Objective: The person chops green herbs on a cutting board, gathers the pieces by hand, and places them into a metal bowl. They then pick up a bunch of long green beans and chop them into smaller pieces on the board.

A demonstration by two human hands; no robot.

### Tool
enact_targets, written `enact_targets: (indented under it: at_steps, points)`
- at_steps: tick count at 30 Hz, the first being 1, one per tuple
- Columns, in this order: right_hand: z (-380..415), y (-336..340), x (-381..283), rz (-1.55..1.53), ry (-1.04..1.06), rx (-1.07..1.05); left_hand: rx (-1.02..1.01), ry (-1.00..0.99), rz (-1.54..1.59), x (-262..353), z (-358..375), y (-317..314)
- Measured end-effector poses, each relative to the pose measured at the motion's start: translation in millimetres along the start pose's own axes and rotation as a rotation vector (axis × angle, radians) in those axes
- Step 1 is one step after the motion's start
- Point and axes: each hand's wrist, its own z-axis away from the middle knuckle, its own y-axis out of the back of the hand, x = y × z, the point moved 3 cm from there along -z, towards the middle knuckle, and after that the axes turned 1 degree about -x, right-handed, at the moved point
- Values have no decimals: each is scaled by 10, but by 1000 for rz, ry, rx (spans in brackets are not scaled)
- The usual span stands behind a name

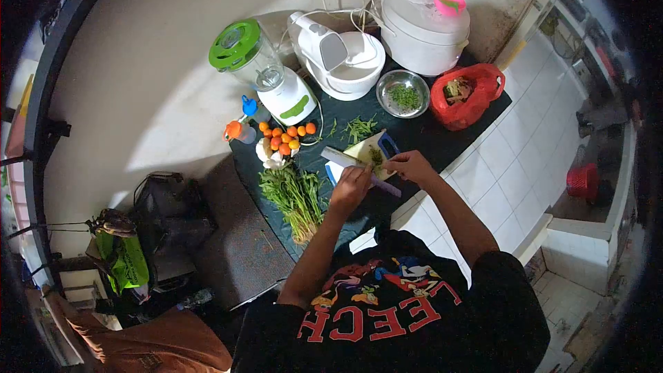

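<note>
My left hand is closed over the middle of a knife, its fingers near where the blade meets the purple handle. The knife lies slanted across a white cutting board with blue ends. On the board, a small heap of chopped greens sits just beyond my fingertips. My right hand is at the board's right edge, thumb and fingers pinched together beside the heap; what they hold, if anything, is too small to make out. Loose green leaves lie past the board's far edge.
Left of the board lie a bunch of leafy greens, orange tomatoes and garlic. Behind stand a blender, a stand mixer and a rice cooker. A metal bowl and red bag sit far right.
</note>
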Motion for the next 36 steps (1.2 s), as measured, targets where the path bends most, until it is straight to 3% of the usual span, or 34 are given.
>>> enact_targets:
  at_steps: [12, 14, 15, 17, 18, 20, 23, 27, 30, 36]
  points:
    - [-121, 31, 52, -42, 43, 24, -75, 350, 241, -137, -83, -131]
    - [-135, 9, 39, -36, 41, 26, 68, 556, 543, -206, -40, -200]
    - [-136, -7, 27, -32, 38, 28, 68, 551, 544, -282, 11, -310]
    - [-57, -96, -72, 23, 71, 62, 77, 1022, 1195, -510, 225, -659]
    - [-16, -155, -110, 77, 100, 92, 76, 1021, 1195, -510, 223, -663]
    - [-143, -316, 54, 34, 178, 150, 194, 1151, 1540, -485, 222, -680]
    - [-89, -463, 3, -11, 249, 221, 264, 1091, 1764, -298, 2, -522]
    - [-103, -560, -7, 81, 265, 338, 288, 1046, 1826, -330, -13, -533]
    - [-68, -611, -35, 64, 272, 353, 354, 1122, 1823, -405, 16, -610]
    - [-127, -674, 94, 13, 203, 292, 375, 936, 1923, -447, 23, -684]
